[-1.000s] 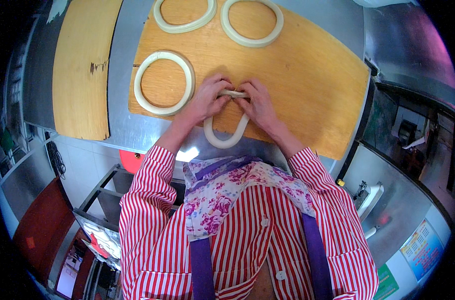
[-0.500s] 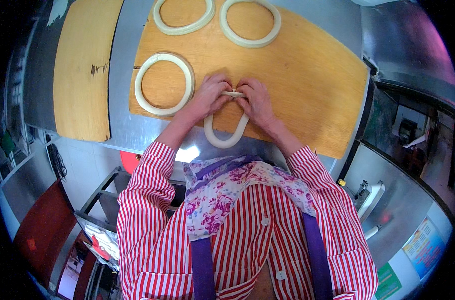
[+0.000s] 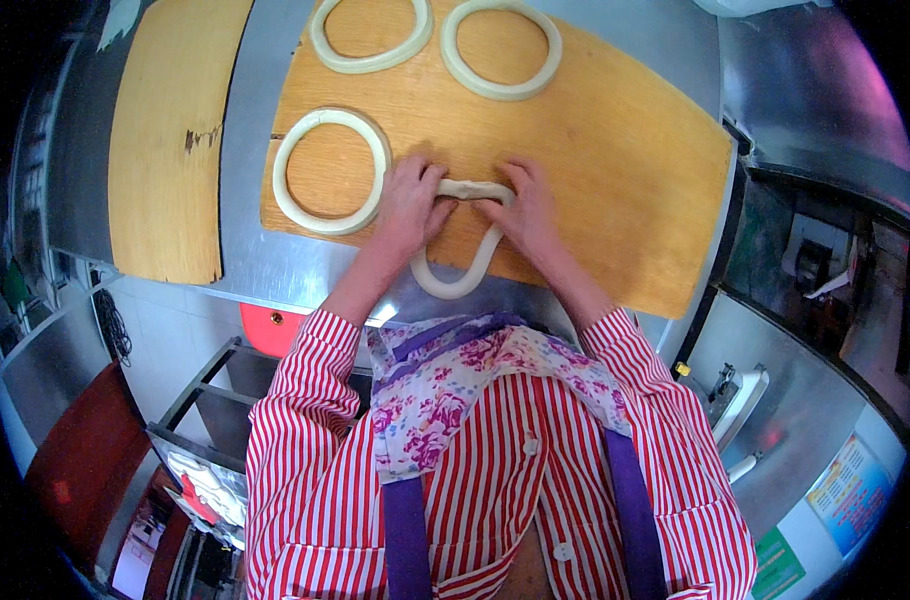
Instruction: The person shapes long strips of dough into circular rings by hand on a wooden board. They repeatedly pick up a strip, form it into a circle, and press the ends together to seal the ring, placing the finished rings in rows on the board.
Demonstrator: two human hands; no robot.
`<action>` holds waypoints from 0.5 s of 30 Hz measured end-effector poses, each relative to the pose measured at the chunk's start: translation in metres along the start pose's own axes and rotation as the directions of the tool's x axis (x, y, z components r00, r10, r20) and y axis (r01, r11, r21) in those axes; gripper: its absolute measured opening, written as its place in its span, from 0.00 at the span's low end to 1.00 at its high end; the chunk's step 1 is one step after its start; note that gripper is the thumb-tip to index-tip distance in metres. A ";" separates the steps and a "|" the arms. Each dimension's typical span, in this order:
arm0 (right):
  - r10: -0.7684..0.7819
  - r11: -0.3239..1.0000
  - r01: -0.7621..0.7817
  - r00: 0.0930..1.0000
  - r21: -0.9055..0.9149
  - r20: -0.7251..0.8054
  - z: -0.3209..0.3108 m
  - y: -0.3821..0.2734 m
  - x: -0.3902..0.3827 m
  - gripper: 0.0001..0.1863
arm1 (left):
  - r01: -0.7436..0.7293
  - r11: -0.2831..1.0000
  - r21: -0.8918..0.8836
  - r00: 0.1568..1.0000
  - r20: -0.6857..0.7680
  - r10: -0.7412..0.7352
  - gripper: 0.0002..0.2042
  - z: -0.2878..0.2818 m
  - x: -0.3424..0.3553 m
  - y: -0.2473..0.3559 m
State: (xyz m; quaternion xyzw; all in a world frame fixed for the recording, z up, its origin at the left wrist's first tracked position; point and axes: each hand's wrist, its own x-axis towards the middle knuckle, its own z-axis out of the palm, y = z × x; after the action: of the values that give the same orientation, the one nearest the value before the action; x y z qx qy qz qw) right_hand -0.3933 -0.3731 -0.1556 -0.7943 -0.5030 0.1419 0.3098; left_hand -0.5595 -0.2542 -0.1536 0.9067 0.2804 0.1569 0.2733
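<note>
A pale dough ring (image 3: 449, 288) lies at the near edge of the wooden board (image 3: 625, 170), its near loop hanging a little past that edge. The ring's far side looks uneven and lumpy at the middle. My left hand (image 3: 407, 208) holds its left end, thumb and fingers around the strand. At the right bend, my right hand (image 3: 530, 212) has the strand between thumb and forefinger. Three finished-looking smooth rings rest on the board: one dough ring (image 3: 281, 178) beside my left hand, another (image 3: 370, 64) farther off, and a third (image 3: 502, 91) right of that.
The board sits on a metal table (image 3: 247, 150). A second wooden board (image 3: 165, 180) lies to the left. Below the table's left edge are a red object (image 3: 270, 335) and a dark metal frame (image 3: 210, 385). Metal surfaces and a poster (image 3: 845, 490) stand right.
My hands have moved apart from the pinched spot at the middle of the ring's far side. That stretch of dough now shows between them, joined and wider.
</note>
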 end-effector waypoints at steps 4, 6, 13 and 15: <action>0.221 0.964 -0.187 0.960 -0.190 0.173 -0.020 -0.019 -0.003 0.24 | 0.118 0.993 0.025 0.992 0.029 -0.119 0.18 0.001 -0.005 0.002; 0.268 0.959 -0.242 0.944 -0.148 0.194 -0.018 -0.017 -0.007 0.22 | 0.105 0.994 0.023 0.994 0.005 -0.105 0.15 -0.001 -0.003 0.003; 0.369 0.496 -0.607 0.795 0.621 0.482 -0.029 -0.021 -0.025 0.17 | 0.478 0.654 -0.586 0.878 0.340 -0.337 0.15 -0.017 -0.022 0.004; 0.343 0.306 -0.682 0.730 0.664 0.592 -0.038 -0.023 -0.025 0.19 | 0.635 0.513 -0.578 0.756 0.602 -0.257 0.18 -0.048 -0.012 0.014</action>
State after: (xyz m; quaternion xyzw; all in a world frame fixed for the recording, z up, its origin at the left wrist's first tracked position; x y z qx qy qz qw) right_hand -0.4000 -0.4016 -0.1139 -0.6135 -0.1230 0.5971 0.5020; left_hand -0.5840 -0.2519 -0.1085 0.6088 0.3490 -0.0298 0.7118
